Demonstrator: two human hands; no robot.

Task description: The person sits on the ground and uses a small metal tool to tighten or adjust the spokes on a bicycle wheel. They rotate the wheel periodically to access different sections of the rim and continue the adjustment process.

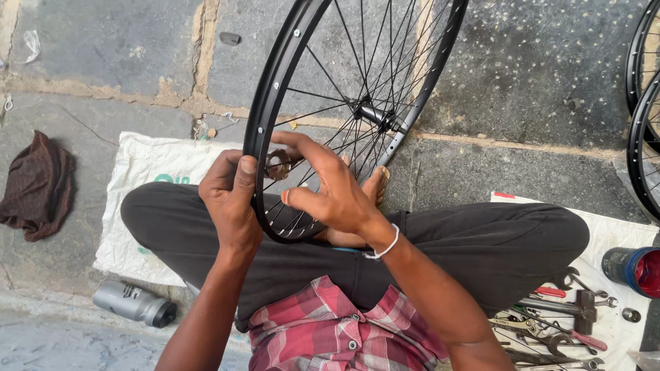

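A black bicycle wheel rim (275,82) with thin spokes and a hub (375,113) stands upright between my crossed legs. My left hand (230,196) grips the rim's lower left edge, thumb pressed on the outside. My right hand (330,189) reaches through the spokes, fingers spread, beside a small round metal ring (278,165) held at the rim. Which hand holds the ring I cannot tell.
A white sack (148,165) lies under my legs. A brown rag (38,185) is at left, a grey canister (134,302) near my left knee. Several wrenches and pliers (557,323) and a blue can (632,268) lie at right. More wheels (643,117) stand at the right edge.
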